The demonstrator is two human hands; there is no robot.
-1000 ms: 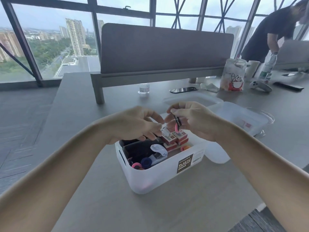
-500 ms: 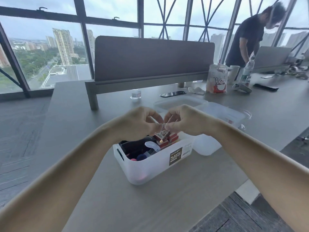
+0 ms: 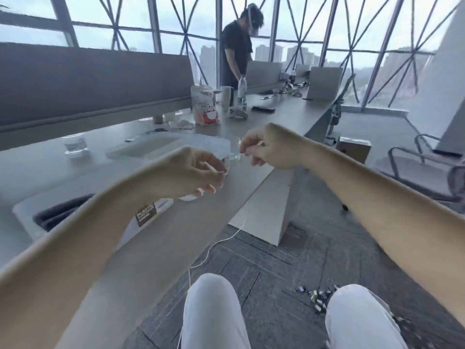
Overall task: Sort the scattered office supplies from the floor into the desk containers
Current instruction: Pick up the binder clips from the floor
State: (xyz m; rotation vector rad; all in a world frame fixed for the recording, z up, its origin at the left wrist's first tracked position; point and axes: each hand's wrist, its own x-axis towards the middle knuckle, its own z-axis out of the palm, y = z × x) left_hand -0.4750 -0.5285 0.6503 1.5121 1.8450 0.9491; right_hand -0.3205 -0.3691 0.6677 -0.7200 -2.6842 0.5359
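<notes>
— While raised over the bench (image 3: pixel 50 167) edge, holds what in the right hand (image 3: pixel 271 147)?
— Pinches a thin white thread (image 3: pixel 208 248) in that grip; trails down beside a white-trousered knee (image 3: pixel 214 311).
— And the left hand (image 3: pixel 186 172)?
— Hovers curled above the white plastic bin (image 3: pixel 163 205); cannot tell whether gripping anything.
— Supplies?
— Binder clips (image 3: pixel 317 297), scattered on the floor (image 3: pixel 276 260), well apart from the bin.

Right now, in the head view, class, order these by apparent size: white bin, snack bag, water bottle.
1. white bin, though nearest the camera
2. snack bag
3. water bottle, slimmer
</notes>
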